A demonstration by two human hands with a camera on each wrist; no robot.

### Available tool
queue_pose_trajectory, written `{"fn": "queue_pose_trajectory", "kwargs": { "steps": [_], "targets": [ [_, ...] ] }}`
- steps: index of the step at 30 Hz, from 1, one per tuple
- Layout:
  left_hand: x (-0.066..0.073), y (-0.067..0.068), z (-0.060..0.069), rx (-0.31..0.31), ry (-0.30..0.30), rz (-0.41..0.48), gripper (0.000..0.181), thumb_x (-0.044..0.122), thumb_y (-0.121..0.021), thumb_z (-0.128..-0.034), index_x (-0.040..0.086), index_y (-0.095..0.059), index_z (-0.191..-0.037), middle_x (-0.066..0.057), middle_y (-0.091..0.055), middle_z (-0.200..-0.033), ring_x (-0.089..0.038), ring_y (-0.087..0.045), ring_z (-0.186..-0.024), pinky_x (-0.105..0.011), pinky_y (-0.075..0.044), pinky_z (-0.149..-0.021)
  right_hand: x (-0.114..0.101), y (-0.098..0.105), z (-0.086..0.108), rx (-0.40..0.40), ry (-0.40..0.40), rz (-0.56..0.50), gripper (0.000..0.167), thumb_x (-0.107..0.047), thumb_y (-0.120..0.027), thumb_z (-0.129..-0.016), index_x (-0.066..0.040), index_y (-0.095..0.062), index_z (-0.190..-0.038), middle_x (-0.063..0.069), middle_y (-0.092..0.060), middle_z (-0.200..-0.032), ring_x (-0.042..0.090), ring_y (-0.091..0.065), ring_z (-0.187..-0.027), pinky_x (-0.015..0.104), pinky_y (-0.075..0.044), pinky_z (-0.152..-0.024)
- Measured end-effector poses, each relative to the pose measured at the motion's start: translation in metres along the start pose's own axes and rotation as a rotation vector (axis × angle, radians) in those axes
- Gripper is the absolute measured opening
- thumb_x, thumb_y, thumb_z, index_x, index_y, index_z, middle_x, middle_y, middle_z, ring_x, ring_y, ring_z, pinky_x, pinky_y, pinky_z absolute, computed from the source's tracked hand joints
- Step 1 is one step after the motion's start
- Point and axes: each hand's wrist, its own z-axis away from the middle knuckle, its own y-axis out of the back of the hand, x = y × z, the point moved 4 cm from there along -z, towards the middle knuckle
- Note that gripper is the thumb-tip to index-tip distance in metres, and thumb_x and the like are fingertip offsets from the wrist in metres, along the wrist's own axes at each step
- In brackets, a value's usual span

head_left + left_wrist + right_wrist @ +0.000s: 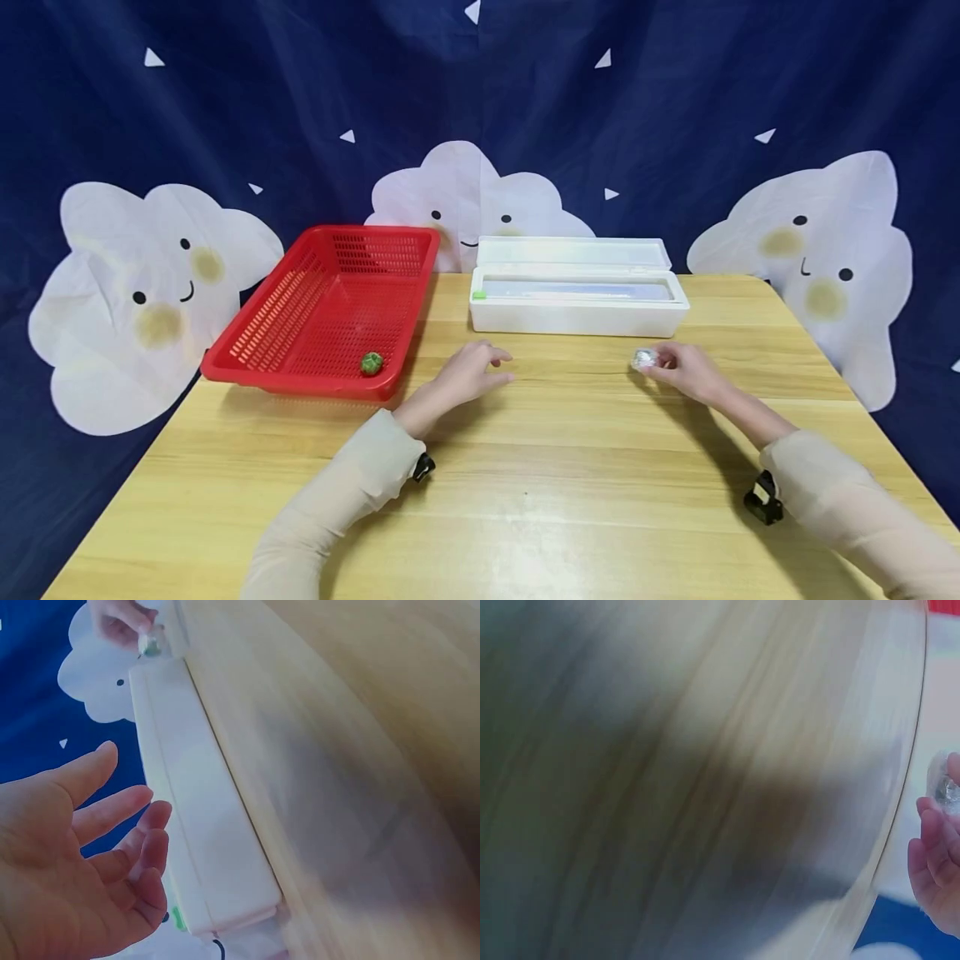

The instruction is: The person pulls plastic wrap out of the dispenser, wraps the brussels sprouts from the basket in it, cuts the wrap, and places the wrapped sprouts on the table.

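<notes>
In the head view my right hand (688, 372) pinches a small lump wrapped in clear, shiny film (644, 359) between thumb and fingers, above the table. Some green shows through the wrap (151, 646) in the left wrist view; what is inside is unclear. My left hand (467, 372) hovers over the table with relaxed, slightly bent fingers and holds nothing. Behind both hands stands a long white box (577, 318), its lid (573, 252) raised and a small green piece (479, 295) at its left end. The right wrist view shows only part of the right hand (939, 862).
To the left, a red perforated basket (300, 385) stands on the wooden table (525, 517). Inside its near right corner lies a small round green thing (371, 363). A dark blue curtain (480, 75) with white clouds hangs behind the table.
</notes>
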Motion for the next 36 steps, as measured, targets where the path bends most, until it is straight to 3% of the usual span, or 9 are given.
{"fn": "queue_pose_trajectory", "kwargs": {
  "steps": [5,9,13,20,27,31,36],
  "targets": [
    [-0.007,0.002,-0.001,0.034,-0.018,0.036,0.037,0.021,-0.067,-0.0822,0.001,-0.063,-0.113,-0.016,-0.065,-0.102,-0.027,-0.059,-0.093,-0.038,-0.047,-0.079,0.029,0.021,0.011,0.041,-0.061,0.097,0.027,-0.013,-0.067,-0.08,0.01,-0.06,-0.091,0.01,-0.061,-0.071,0.012,-0.051,-0.062,0.024,-0.04,-0.053],
    [-0.01,0.004,-0.007,0.046,-0.121,0.13,0.042,0.015,-0.07,-0.0799,-0.001,-0.06,-0.117,-0.019,-0.063,-0.106,-0.031,-0.06,-0.089,-0.037,-0.048,-0.076,0.052,0.034,0.024,0.023,-0.145,0.146,0.036,-0.018,-0.066,-0.082,0.014,-0.058,-0.096,0.019,-0.064,-0.077,0.022,-0.057,-0.067,0.029,-0.043,-0.057],
    [-0.012,0.008,-0.011,0.056,-0.193,0.221,0.047,0.013,-0.071,-0.0782,-0.001,-0.057,-0.12,-0.021,-0.062,-0.107,-0.033,-0.059,-0.084,-0.034,-0.047,-0.073,0.068,0.051,0.035,-0.007,-0.205,0.233,0.036,-0.02,-0.062,-0.084,0.013,-0.057,-0.095,0.02,-0.063,-0.078,0.024,-0.055,-0.065,0.032,-0.041,-0.055],
    [-0.014,0.016,-0.016,0.142,-0.181,0.383,0.049,0.009,-0.072,-0.0764,-0.001,-0.056,-0.121,-0.022,-0.061,-0.105,-0.031,-0.057,-0.082,-0.028,-0.047,-0.068,0.086,0.075,0.044,-0.031,-0.308,0.283,0.039,-0.024,-0.059,-0.084,0.014,-0.056,-0.094,0.024,-0.061,-0.079,0.024,-0.052,-0.062,0.032,-0.038,-0.051],
    [-0.021,0.023,-0.019,0.24,-0.147,0.502,0.051,0.007,-0.072,-0.0764,-0.001,-0.054,-0.123,-0.022,-0.061,-0.103,-0.031,-0.056,-0.083,-0.025,-0.046,-0.065,0.092,0.075,0.045,-0.063,-0.363,0.283,0.043,-0.027,-0.058,-0.084,0.014,-0.053,-0.097,0.024,-0.059,-0.08,0.029,-0.051,-0.064,0.035,-0.038,-0.052],
    [-0.026,0.026,-0.021,0.285,-0.141,0.543,0.054,0.005,-0.073,-0.0747,0.0,-0.053,-0.125,-0.02,-0.062,-0.102,-0.034,-0.055,-0.083,-0.025,-0.042,-0.067,0.09,0.07,0.045,-0.108,-0.38,0.275,0.065,-0.029,-0.061,-0.082,0.02,-0.039,-0.118,0.036,-0.055,-0.095,0.045,-0.053,-0.079,0.048,-0.043,-0.062],
    [-0.03,0.032,-0.03,0.337,-0.145,0.581,0.057,0.004,-0.073,-0.0737,0.002,-0.052,-0.127,-0.017,-0.061,-0.103,-0.024,-0.052,-0.082,-0.029,-0.041,-0.069,0.086,0.075,0.043,-0.176,-0.406,0.293,0.092,-0.033,-0.065,-0.079,0.024,-0.013,-0.13,0.049,-0.032,-0.117,0.062,-0.037,-0.101,0.063,-0.036,-0.08]
  ]
}}
